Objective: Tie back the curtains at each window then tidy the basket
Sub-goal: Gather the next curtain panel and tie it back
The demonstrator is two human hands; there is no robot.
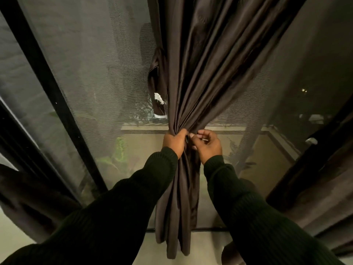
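Curtain (200, 83) bunched in left hand (174, 140); right hand (207, 143) fingers pinch its edge.

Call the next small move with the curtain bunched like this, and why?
Probably fasten the tie at the front. The left hand grips the brown curtain gathered into a tight bunch, and the right hand pinches something small and dark right beside it, likely the end of a tie. What that piece is stays too small to tell, and no finished knot shows yet.
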